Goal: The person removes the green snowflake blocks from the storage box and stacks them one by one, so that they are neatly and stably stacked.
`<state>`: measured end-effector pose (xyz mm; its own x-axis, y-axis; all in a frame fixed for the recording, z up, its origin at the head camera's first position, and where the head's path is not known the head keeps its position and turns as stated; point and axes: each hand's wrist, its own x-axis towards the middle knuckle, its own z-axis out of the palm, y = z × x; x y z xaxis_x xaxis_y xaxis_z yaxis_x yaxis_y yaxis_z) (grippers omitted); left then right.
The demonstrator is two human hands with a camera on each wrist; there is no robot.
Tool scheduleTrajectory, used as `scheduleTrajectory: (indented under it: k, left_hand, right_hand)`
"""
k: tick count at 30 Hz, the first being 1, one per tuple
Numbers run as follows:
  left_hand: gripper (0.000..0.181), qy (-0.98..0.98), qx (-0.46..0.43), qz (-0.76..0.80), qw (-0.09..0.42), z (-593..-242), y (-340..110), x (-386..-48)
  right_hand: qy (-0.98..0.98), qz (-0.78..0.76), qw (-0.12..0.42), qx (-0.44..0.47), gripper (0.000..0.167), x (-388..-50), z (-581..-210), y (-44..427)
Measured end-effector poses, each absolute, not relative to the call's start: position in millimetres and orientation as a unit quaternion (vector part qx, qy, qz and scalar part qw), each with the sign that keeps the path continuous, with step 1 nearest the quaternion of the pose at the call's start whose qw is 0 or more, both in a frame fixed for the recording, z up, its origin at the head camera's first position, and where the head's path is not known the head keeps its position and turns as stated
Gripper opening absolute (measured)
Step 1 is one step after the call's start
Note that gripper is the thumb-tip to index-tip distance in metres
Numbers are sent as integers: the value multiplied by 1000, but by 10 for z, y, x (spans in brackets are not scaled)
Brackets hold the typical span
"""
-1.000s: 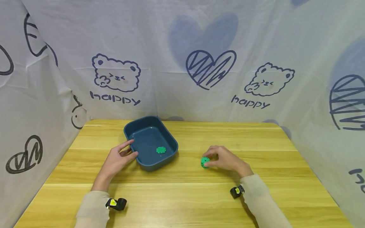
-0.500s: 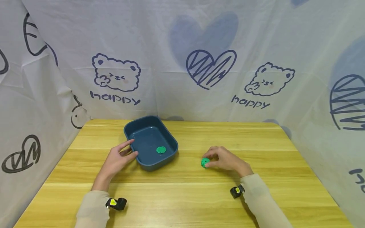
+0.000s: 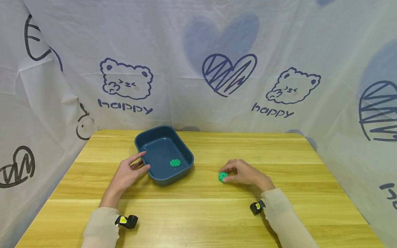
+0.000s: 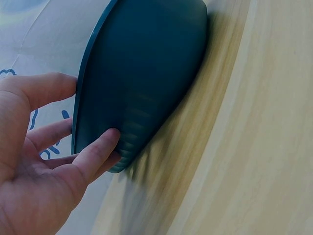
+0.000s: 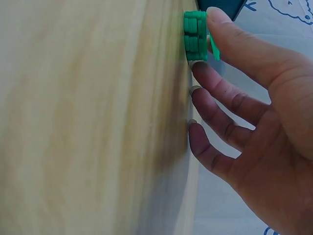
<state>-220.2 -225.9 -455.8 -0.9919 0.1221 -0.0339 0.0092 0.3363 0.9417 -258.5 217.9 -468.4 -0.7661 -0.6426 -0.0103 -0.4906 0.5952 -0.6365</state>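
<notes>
My left hand (image 3: 128,174) holds the left wall of a dark blue plastic bin (image 3: 165,178). The thumb and a finger reach over its rim, and other fingers (image 4: 100,152) press the outer wall in the left wrist view. Inside the bin, one green notched disc (image 3: 175,163) lies flat. To the right of the bin, my right hand (image 3: 245,175) pinches a green notched disc (image 5: 213,47) between thumb and index finger. That disc stands tilted against a short stack of several green discs (image 5: 195,36) on the table, as the right wrist view shows.
The wooden table (image 3: 198,220) carries the bin and the stack. A white printed curtain (image 3: 186,103) hangs behind the table's far edge and along both sides. Small black cameras (image 3: 128,221) sit at both wrists.
Both hands and the bin stay almost where they were. The green disc in the right hand's fingertips has shifted very slightly. The curtain on the left has moved a little.
</notes>
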Motion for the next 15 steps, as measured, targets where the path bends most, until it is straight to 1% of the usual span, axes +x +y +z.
scheduleTrajectory:
  k: [15]
  left_hand:
    - [68, 818, 38, 572, 48, -4556, -2257, -2199]
  right_hand:
    - [884, -313, 119, -326, 34, -2592, -4693, 2175]
